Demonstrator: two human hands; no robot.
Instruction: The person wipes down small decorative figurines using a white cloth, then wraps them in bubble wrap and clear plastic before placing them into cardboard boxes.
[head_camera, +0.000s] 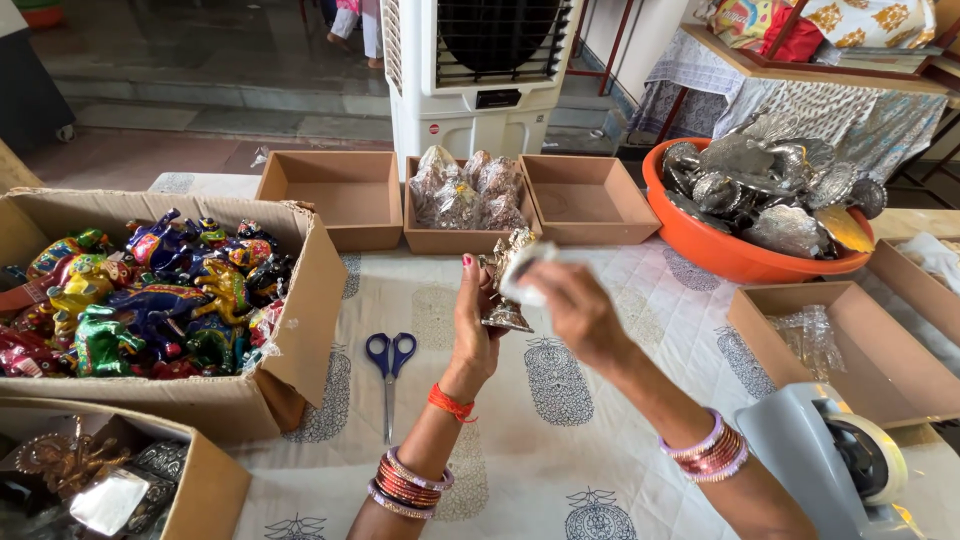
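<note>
Item: small silver-coloured figurine (503, 290), held upright above the printed tablecloth (560, 460), between the two hands.

Left hand (474, 325): closed around the figurine's rear and base, thumb side toward the camera, red thread and bangles at the wrist.

Right hand (575, 305): fingers pinched on a small white piece, cloth or paper (528, 272), pressed to the figurine's upper part. Whether it is a wipe or a wrapper cannot be told.

Handling, as judged: the figurine looks stiff and metallic, probably light enough for one hand, with fine raised detail that could bend or scratch. Its polished surface looks slippery. The flared base gives the surest hold; the ornate top is best touched lightly.

Near the left hand: blue-handled scissors (390, 365) lying flat on the cloth just below and to its left; further left, a cardboard box of painted animal figures (150, 300).

Beyond both hands: three shallow brown trays, the middle tray (462, 240) holding wrapped pieces, the outer two bare inside.

Right of the right hand: an orange basin (740, 262) heaped with silver-coloured pieces; a brown tray with clear plastic bags (812, 340); a grey tape dispenser (835, 455) nearest the forearm.
</note>
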